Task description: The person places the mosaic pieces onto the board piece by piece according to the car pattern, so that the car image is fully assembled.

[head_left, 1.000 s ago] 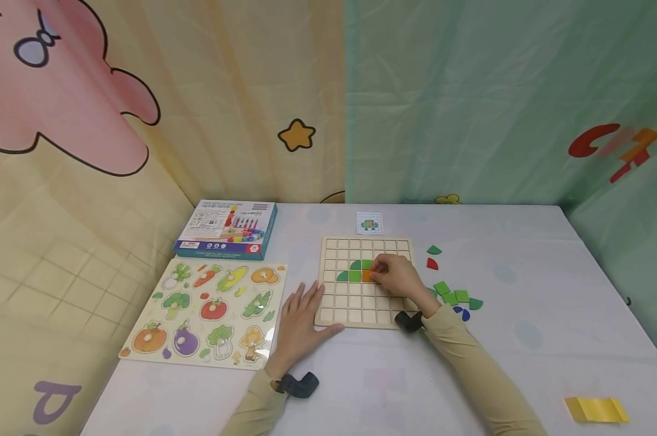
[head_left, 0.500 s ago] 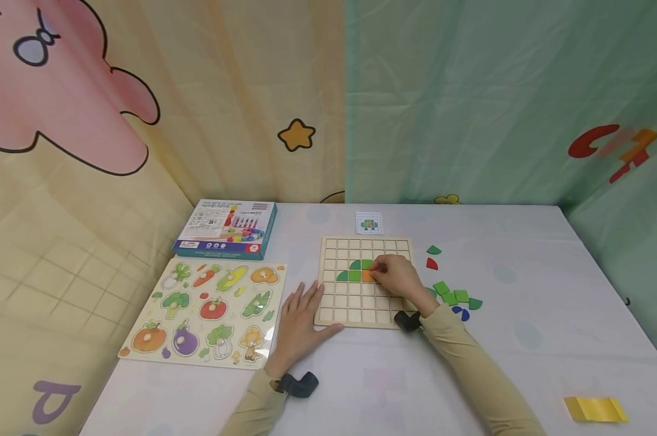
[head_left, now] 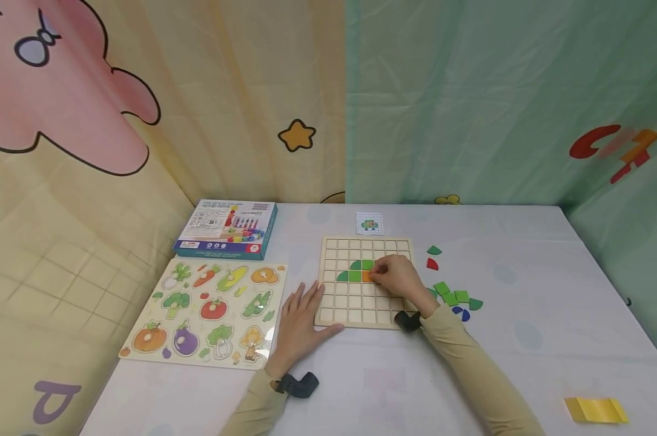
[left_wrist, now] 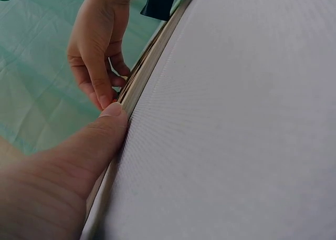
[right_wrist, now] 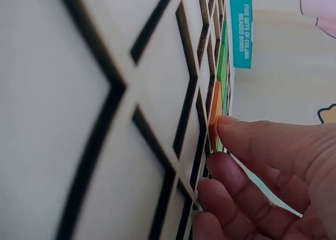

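Orange tile [head_left: 366, 276]: near the centre of the grid board [head_left: 341, 301]; full seating unclear. Likely light, stiff, smooth; best held by opposite edges.
Right hand [head_left: 396, 277]: over board; thumb and curled index pinch tile.
Left hand [head_left: 301, 324]: at board's left edge; fingers straight, thumb spread.
Right wrist view: thumb on tile's face, hidden from head view.

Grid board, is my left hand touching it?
Touching. In the left wrist view, the left hand rests its thumb against the edge of the grid board, no gap between.
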Demonstrator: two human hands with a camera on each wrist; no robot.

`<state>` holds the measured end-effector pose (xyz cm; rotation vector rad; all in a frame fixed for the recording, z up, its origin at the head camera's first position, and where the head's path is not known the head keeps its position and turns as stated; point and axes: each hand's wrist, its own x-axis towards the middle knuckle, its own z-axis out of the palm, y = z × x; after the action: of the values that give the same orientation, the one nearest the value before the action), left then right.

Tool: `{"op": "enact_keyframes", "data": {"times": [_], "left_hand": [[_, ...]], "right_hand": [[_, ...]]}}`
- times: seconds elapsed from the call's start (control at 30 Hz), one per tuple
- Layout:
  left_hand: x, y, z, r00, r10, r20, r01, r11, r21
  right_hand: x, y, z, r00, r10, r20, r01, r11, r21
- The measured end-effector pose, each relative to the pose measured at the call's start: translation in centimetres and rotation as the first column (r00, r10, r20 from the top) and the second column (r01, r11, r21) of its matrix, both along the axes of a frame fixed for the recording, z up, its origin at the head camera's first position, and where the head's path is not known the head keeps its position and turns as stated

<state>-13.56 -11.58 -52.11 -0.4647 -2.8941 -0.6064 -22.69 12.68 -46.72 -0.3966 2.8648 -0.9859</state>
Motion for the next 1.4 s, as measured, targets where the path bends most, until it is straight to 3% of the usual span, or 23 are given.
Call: {"op": "enact_keyframes", "data": {"times": [0.5, 0.87, 1.1, 1.4], "left_hand": [[0.1, 0.1, 0.0, 1.0, 0.003, -0.004, -0.003, 1.0, 0.008], [0.1, 0.1, 0.0, 1.0, -0.001, -0.011, 0.001, 1.0, 0.01], [0.2, 0.1, 0.1, 1.0, -0.005, -0.024, 0.006, 1.0, 0.021], [0.2, 0.1, 0.2, 1.0, -0.006, -0.023, 0.007, 0.999, 0.032]], "right_hand": [[1.2, 2.3, -0.2, 0.997, 0.054, -0.054, -0.058, 0.996, -0.07], [1.8, 7.3, 0.9, 0.995, -0.068, -0.077, 0.06, 0.994, -0.094], [1.5, 10.7, 1.3, 0.989, -0.137, -0.056, 0.134, 0.989, -0.059], [0.9, 12.1, 0.8, 0.973, -0.231, 0.008, 0.231, 0.973, -0.008]]}}
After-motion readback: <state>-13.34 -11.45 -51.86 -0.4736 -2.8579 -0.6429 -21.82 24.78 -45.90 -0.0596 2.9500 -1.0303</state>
